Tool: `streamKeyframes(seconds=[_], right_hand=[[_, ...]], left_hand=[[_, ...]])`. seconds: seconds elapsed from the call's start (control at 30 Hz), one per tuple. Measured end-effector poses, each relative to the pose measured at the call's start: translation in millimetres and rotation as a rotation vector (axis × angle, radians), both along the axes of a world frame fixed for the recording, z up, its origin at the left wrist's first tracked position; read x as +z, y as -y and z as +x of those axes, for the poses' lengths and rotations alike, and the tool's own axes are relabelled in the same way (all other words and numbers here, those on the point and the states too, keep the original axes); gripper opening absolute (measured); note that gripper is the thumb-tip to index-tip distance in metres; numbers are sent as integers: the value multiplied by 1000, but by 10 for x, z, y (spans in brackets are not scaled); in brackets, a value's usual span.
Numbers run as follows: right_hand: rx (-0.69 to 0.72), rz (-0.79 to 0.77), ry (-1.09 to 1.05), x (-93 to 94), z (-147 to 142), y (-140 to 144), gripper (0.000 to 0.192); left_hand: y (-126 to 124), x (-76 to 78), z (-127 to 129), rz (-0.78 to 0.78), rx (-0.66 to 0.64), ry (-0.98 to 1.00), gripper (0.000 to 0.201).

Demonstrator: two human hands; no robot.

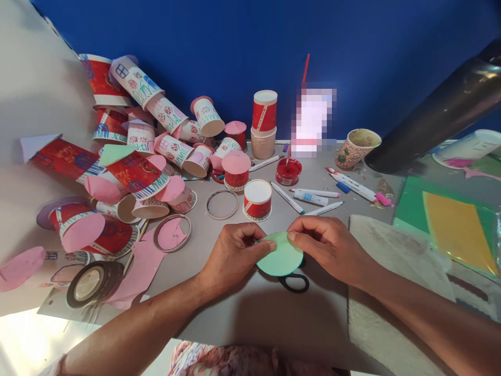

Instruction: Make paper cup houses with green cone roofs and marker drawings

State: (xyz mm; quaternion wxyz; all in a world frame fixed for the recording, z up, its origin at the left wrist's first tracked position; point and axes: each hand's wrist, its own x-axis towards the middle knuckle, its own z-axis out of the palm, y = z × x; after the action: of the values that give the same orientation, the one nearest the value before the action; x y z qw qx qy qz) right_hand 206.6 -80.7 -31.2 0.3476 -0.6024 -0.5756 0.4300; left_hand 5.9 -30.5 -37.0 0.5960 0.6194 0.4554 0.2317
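Note:
A light green paper circle (281, 258) is pinched between my two hands above the table. My left hand (240, 250) is closed on its upper left edge, thumb on top. My right hand (323, 243) grips the upper right edge between thumb and fingers. Under the circle lies a pair of scissors; only a black handle loop (295, 283) shows. Just beyond my hands stands a short red paper cup (257, 201) with its white base up. A tape ring (222, 204) lies to its left.
Decorated paper cups (136, 172) with paper roofs are heaped at the left. Several markers (287, 197), a red paint pot (288, 171) and stacked cups (264, 117) stand behind. A black bottle (430, 109) leans at right, near green and yellow sheets (457, 224). Black tape (94, 284) lies at left.

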Motion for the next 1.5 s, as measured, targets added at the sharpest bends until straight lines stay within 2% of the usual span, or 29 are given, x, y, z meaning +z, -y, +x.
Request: streamKeyframes(seconds=[0.4,1.0,1.5], right_hand=[[-4,38,20,-11,2,16,24],[-5,-14,17,1,-3,19,24],[-13,3,27,-9,-4,16,24]], left_hand=[[-26,14,-3,-28,-9,-31,32],[-44,-13,-10,-44,-35,-35,31],[-41,-22,-15,-44,-35,-22,31]])
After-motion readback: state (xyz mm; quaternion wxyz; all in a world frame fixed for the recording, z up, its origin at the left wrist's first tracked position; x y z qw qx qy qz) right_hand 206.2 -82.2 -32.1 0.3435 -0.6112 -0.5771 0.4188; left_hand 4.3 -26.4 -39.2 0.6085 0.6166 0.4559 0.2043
